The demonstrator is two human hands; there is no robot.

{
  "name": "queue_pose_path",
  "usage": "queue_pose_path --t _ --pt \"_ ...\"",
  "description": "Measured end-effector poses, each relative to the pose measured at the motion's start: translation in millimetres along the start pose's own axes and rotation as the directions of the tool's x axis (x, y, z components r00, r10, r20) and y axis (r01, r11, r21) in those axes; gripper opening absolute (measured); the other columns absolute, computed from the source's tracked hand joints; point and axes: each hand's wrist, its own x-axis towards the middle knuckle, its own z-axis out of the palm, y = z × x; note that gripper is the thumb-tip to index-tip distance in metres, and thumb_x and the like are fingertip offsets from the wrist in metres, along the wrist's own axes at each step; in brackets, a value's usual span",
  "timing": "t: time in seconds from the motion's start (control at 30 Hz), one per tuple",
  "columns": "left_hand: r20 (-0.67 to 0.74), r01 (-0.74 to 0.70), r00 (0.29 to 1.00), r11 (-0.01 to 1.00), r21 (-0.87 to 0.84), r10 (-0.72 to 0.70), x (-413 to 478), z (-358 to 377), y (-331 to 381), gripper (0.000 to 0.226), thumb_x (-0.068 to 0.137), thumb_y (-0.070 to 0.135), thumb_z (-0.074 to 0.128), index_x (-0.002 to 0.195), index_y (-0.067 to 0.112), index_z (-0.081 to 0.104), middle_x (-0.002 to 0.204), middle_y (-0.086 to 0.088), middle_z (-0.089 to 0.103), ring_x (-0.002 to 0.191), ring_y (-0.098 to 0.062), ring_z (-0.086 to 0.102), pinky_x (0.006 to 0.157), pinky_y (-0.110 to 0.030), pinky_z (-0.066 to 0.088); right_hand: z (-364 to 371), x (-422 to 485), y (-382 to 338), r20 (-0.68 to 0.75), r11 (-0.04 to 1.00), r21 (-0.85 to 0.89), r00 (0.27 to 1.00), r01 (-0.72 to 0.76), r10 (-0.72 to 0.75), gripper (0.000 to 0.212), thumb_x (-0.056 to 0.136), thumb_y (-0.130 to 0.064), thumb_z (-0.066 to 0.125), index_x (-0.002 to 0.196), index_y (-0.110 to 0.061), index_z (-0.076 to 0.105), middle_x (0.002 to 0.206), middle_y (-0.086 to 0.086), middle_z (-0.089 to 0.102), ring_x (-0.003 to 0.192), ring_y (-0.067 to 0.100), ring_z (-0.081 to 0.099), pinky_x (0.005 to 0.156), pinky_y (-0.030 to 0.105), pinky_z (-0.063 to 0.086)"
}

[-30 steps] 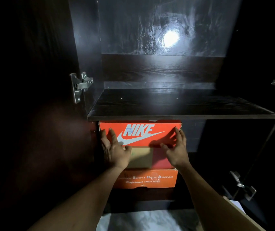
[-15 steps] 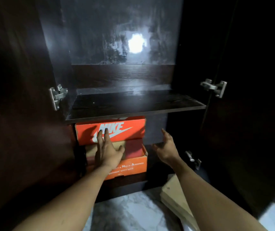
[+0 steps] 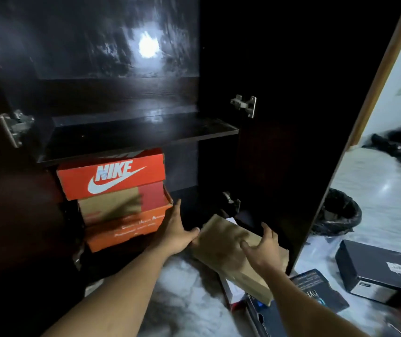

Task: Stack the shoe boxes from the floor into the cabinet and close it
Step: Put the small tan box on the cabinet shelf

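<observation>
Stack: Nike box (image 3: pixel 111 177) on an orange box (image 3: pixel 124 229), inside the cabinet (image 3: pixel 97 45), up and left of the tan box (image 3: pixel 233 256).
Left hand (image 3: pixel 178 231): spread, fingers straight, thumb at the tan box's left end.
Tan box: the next to go in. It lies tilted on other boxes on the floor, outside the cabinet.
Right hand (image 3: pixel 263 249): spread and arched over the tan box's right end, with no grip evident.
Risk: lifted from so loose a hold, the tan box may slip or tip, and its lid may gape. It may also strike the open door (image 3: pixel 291 142) just behind it.
Floor (image 3: pixel 377 190): pale and glossy, with black boxes (image 3: pixel 384 268) right of the tan box.
Room: dim. A lined bin (image 3: pixel 340 210) stands beyond the door, up and right of the tan box.
</observation>
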Motion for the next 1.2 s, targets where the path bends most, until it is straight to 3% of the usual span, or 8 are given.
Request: queue_pose_path --t 0.27,0.4,0.5,0.67,0.8,0.9,1.1,1.2 --pt "0.263 0.153 0.954 0.988 -0.026 -0.141 47.4 89.3 -58.0 0.164 0.022 0.077 0.079 0.158 0.022 0.007 0.162 -0.007 0.024 0.148 -0.024 0.026 0.118 -0.040 0.030 14.4 -10.7 79.3 -0.110 0.968 0.122 0.966 -0.219 0.232 0.140 0.045 -0.079 0.079 0.155 -0.021 0.014 0.155 0.008 0.023 0.141 0.030 0.034 0.115 0.052 0.034" --pt "0.286 0.198 0.943 0.978 -0.062 -0.173 65.3 108.9 -81.5 0.185 0.002 0.079 0.082 0.158 0.023 0.000 0.163 -0.007 0.022 0.148 -0.023 0.025 0.118 -0.043 0.030 15.4 -18.0 99.6 -0.043 0.927 0.329 0.978 -0.179 0.204 0.119 0.038 -0.066 0.092 0.139 -0.038 0.035 0.138 0.000 0.050 0.124 0.023 0.055 0.101 0.048 0.051" --pt "0.354 0.220 0.918 0.973 -0.073 -0.181 65.9 115.8 -91.6 0.182 0.007 0.066 0.093 0.158 0.026 -0.001 0.160 -0.005 0.028 0.145 -0.024 0.031 0.115 -0.044 0.036 14.7 -26.2 102.4 0.004 0.866 0.480 0.988 -0.137 0.154 0.105 0.035 -0.047 0.100 0.123 -0.046 0.041 0.122 -0.007 0.059 0.110 0.012 0.062 0.089 0.034 0.058" --pt "0.407 0.213 0.906 0.958 -0.191 -0.120 70.4 131.9 -110.4 0.176 0.008 0.055 0.099 0.157 0.030 0.008 0.140 -0.001 0.056 0.128 -0.017 0.054 0.108 -0.041 0.046 14.0 -28.2 109.6 0.049 0.842 0.526 0.993 -0.115 0.105 0.129 0.035 -0.034 0.104 0.141 -0.037 0.031 0.132 -0.007 0.056 0.120 0.012 0.058 0.100 0.038 0.053" --pt "0.377 0.109 0.926 0.956 -0.274 0.003 65.3 133.6 -102.5 0.134 0.013 0.051 0.100 0.134 0.033 0.045 0.118 0.009 0.067 0.114 -0.013 0.063 0.099 -0.038 0.051 19.0 -29.3 117.2 0.050 0.844 0.522 0.992 -0.124 0.115 0.141 0.035 -0.034 0.104 0.150 -0.040 0.022 0.137 -0.011 0.052 0.126 0.011 0.053 0.107 0.041 0.048" --pt "0.354 0.087 0.935 0.950 -0.301 0.027 61.7 129.9 -101.7 0.107 0.020 0.043 0.101 0.116 0.043 0.054 0.109 0.009 0.071 0.104 -0.002 0.065 0.091 -0.029 0.052 23.1 -29.4 119.4 0.031 0.847 0.522 0.995 -0.097 0.095 0.135 0.044 -0.025 0.102 0.150 -0.045 0.021 0.134 -0.018 0.054 0.122 0.005 0.055 0.097 0.025 0.051" --pt "0.261 0.048 0.963 0.911 -0.411 0.067 54.4 91.5 -72.4 0.108 0.018 0.035 0.102 0.115 0.035 0.054 0.103 0.013 0.070 0.095 0.007 0.065 0.087 -0.022 0.051 9.9 -31.0 77.7 -0.009 0.810 0.586 1.000 -0.011 0.020 0.122 0.053 -0.001 0.095 0.142 -0.046 0.025 0.127 -0.015 0.056 0.110 0.007 0.059 0.076 0.016 0.055" --pt "0.211 -0.032 0.967 0.890 -0.455 0.142 61.1 55.0 -46.2 0.133 0.013 0.052 0.099 0.133 0.026 0.048 0.117 0.009 0.067 0.107 -0.002 0.064 0.094 -0.023 0.050 -7.0 -30.7 42.8 -0.082 0.823 0.562 0.996 0.083 -0.044 0.130 0.055 -0.015 0.097 0.151 -0.042 0.014 0.131 -0.036 0.040 0.119 0.004 0.053 0.085 0.010 0.048"
